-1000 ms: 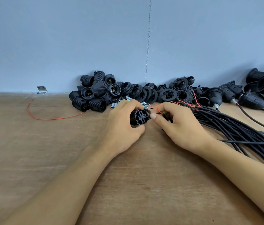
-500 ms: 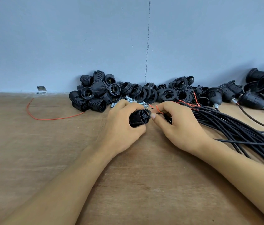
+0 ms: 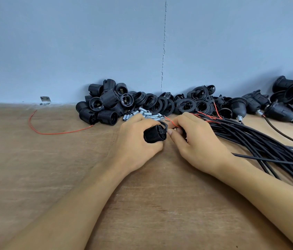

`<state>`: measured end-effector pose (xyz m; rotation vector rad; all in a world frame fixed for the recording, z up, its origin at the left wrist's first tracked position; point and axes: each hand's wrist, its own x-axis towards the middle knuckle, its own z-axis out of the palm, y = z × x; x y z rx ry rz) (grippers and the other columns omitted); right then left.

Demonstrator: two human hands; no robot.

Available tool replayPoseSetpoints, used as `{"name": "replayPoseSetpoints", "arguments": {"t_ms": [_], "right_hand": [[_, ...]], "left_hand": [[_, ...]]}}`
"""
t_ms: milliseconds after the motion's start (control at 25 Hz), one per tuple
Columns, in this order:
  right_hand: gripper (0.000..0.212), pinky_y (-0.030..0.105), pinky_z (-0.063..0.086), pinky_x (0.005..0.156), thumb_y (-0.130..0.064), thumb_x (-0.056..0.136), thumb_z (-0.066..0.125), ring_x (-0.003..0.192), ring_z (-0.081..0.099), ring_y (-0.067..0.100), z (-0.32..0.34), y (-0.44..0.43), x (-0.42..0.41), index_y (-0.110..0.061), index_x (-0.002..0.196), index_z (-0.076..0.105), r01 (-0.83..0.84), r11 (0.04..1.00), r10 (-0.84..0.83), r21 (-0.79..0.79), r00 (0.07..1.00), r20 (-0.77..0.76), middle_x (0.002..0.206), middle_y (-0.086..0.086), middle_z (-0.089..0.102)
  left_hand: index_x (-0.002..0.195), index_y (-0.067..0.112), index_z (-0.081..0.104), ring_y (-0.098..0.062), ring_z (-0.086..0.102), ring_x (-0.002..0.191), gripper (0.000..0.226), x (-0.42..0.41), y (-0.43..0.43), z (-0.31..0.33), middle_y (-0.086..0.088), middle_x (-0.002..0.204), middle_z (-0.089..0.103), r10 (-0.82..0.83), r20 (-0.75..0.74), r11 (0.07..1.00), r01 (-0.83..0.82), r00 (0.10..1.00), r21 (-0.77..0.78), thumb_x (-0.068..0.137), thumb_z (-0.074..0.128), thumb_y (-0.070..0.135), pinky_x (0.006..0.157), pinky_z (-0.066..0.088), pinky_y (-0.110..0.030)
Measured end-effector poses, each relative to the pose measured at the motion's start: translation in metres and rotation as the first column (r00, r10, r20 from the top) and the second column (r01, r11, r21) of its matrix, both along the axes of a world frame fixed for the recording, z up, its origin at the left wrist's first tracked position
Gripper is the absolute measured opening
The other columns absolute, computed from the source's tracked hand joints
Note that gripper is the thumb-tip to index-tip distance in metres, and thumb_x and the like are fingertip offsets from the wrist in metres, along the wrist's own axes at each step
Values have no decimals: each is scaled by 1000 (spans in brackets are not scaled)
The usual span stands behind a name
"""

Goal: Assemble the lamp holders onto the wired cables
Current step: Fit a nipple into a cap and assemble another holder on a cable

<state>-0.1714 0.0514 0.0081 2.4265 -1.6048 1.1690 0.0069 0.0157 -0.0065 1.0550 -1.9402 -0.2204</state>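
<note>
My left hand (image 3: 136,141) grips a black ribbed lamp holder (image 3: 153,135) lying on its side, its terminal end facing right. Against that end, my right hand (image 3: 194,141) pinches the thin red wire (image 3: 173,123) of a black cable, fingertips touching the holder. The cable's black sheath is mostly hidden under my right hand. A thick bundle of black cables (image 3: 261,141) with red wire ends runs from beside my right hand toward the lower right.
A pile of black lamp holders (image 3: 104,105) and rings (image 3: 185,105) lies along the blue wall. Small metal threaded tubes (image 3: 142,114) sit behind my left hand. Assembled holders (image 3: 282,109) lie at far right. A loose red wire (image 3: 52,131) lies on the wooden table (image 3: 142,204).
My left hand has turned the holder, so its ribbed side shows more and its terminal end faces right. My right hand's fingertips have closed in on that end with the red wire.
</note>
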Motion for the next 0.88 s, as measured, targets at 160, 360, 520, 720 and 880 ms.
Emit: {"name": "replayPoseSetpoints", "arguments": {"t_ms": [160, 360, 520, 720, 880], "right_hand": [[1, 18, 29, 69, -12, 94, 63, 75, 38, 5, -2, 0, 2, -12, 96, 63, 6, 1000, -6, -11, 1000, -21, 78, -18, 40], [3, 9, 34, 72, -14, 96, 62, 76, 45, -2, -2, 1, -2, -15, 93, 62, -38, 999, 37, 23, 999, 14, 76, -16, 44], [5, 10, 35, 71, -14, 96, 61, 76, 45, -4, -3, 1, -3, -14, 92, 60, -53, 998, 53, 14, 999, -1, 75, -17, 42], [17, 10, 34, 72, -14, 97, 60, 77, 45, -4, -4, 0, -2, -23, 86, 51, -36, 999, 35, 14, 999, 36, 73, -16, 42], [9, 16, 32, 68, -17, 97, 60, 75, 43, 2, -5, 0, -3, -17, 89, 56, -23, 1000, 23, 18, 1000, -6, 74, -16, 42]], "left_hand": [[89, 34, 75, -7, 56, 78, 22, 0, -3, -3, 9, 81, 57, -3, -3, 1000, 3, 1000, -20, 68, 77, 29, 68, 41, -13], [87, 35, 68, -3, 51, 77, 20, -3, -5, -10, 14, 81, 53, 28, 21, 997, -26, 999, -70, 67, 72, 35, 71, 40, -12], [88, 34, 66, -2, 49, 77, 19, -3, -6, -11, 15, 81, 53, 28, 34, 995, -24, 999, -93, 69, 71, 36, 71, 38, -10], [93, 32, 70, 3, 49, 79, 24, -3, -6, -11, 17, 85, 56, 4, 22, 996, -2, 1000, -86, 71, 77, 28, 76, 35, -4], [88, 32, 68, 0, 50, 77, 21, -2, -6, -10, 15, 83, 54, 0, 19, 996, 2, 1000, -95, 71, 79, 27, 74, 37, -8]]}}
